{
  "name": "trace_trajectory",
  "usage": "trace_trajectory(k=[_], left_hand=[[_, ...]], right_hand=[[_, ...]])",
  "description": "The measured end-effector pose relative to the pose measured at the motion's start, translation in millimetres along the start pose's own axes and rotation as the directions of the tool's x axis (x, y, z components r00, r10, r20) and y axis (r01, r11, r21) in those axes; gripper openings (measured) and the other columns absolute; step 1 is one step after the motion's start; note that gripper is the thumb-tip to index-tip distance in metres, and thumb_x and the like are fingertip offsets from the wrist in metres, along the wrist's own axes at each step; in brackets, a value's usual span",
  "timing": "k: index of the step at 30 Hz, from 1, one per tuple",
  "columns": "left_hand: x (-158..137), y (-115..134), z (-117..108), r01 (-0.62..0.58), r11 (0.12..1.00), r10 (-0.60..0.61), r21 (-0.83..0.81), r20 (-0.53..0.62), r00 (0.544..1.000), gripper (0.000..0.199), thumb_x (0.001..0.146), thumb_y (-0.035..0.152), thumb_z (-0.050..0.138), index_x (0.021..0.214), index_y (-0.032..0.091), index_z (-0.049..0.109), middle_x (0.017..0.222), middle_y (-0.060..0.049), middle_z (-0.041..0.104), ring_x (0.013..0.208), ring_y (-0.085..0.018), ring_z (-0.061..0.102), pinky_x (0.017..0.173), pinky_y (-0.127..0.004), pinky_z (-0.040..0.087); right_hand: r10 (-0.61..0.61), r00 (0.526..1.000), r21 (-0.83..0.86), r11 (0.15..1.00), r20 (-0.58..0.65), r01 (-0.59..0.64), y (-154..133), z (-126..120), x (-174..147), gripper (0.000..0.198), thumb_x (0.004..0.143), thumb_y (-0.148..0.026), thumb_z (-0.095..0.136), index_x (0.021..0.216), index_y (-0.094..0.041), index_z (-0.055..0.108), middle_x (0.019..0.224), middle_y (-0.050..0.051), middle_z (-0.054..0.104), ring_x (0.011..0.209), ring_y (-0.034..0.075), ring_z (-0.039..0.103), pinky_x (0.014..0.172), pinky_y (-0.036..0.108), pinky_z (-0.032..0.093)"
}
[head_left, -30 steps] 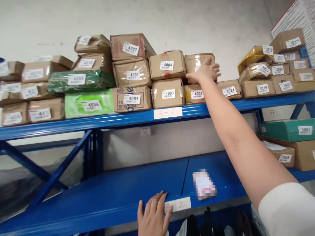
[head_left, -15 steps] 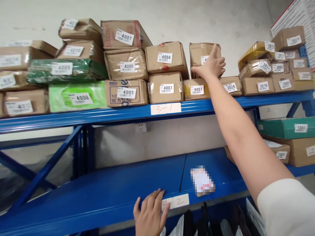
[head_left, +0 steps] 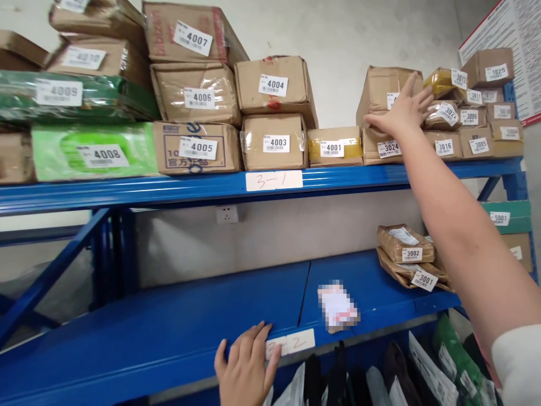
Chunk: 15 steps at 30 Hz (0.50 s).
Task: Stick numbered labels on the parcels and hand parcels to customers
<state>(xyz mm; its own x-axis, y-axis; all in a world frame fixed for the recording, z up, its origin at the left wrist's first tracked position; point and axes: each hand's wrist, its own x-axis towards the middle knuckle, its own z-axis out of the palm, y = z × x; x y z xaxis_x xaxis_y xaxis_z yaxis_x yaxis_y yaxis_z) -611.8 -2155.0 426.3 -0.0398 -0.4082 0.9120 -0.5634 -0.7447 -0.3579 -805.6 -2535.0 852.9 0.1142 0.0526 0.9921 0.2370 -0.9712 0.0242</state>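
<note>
My right hand (head_left: pixel 401 113) is raised to the upper shelf, its fingers spread against the front of a brown cardboard box (head_left: pixel 380 84). The hand partly covers this box's label. The box sits on top of the box labelled 3024 (head_left: pixel 374 141). To the left is the low box labelled 4001 (head_left: pixel 355 146), with nothing stacked on it. Below, my left hand (head_left: pixel 247 366) lies on the front edge of the lower blue shelf (head_left: pixel 190 310), fingers stretched out, beside a paper label marked 3-2 (head_left: pixel 301 341).
Labelled parcels such as 4004 (head_left: pixel 253 90) and 3016 (head_left: pixel 429 138) line the upper shelf (head_left: pixel 190 189). The lower shelf holds a blurred-out item (head_left: pixel 338 307) and parcels 3002 (head_left: pixel 401 242) and 3001 (head_left: pixel 393 268). Bagged goods (head_left: pixel 376 383) stand underneath.
My right hand and the brown box have moved right, from above box 4001 to above box 3024. The view has shifted slightly, and my left hand stays at the shelf edge.
</note>
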Motion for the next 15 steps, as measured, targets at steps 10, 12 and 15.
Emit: trace_trajectory(k=[10,12,15], left_hand=[[3,1,-4,-0.023,1.0,0.023,0.013,0.003,1.0,0.034,0.091,0.036,0.047,0.112,0.015,0.065,0.104,-0.016,0.071,0.098,-0.03,0.062,0.111,-0.052,0.023],[1,0,-2,-0.008,1.0,0.008,0.006,0.018,1.0,0.035,0.091,0.037,0.047,0.114,0.017,0.064,0.106,-0.015,0.071,0.099,-0.03,0.062,0.111,-0.051,0.023],[-4,-3,2,0.022,1.0,-0.022,0.003,0.042,0.999,0.036,0.091,0.04,0.046,0.116,0.021,0.065,0.109,-0.012,0.071,0.101,-0.029,0.062,0.112,-0.05,0.023]], right_hand=[[-0.117,0.924,-0.221,0.953,0.365,0.208,-46,43,1,0.057,0.066,-0.048,0.081,0.112,-0.02,0.063,0.124,0.011,0.062,0.119,0.036,0.051,0.105,0.052,0.038],[-0.119,0.919,-0.19,0.961,0.375,0.202,-41,40,4,0.055,0.067,-0.044,0.081,0.114,-0.022,0.063,0.123,0.009,0.064,0.116,0.034,0.054,0.104,0.051,0.04],[-0.131,0.909,-0.126,0.973,0.396,0.195,-32,31,6,0.054,0.067,-0.04,0.081,0.116,-0.025,0.064,0.125,0.007,0.065,0.116,0.032,0.056,0.103,0.05,0.042]])
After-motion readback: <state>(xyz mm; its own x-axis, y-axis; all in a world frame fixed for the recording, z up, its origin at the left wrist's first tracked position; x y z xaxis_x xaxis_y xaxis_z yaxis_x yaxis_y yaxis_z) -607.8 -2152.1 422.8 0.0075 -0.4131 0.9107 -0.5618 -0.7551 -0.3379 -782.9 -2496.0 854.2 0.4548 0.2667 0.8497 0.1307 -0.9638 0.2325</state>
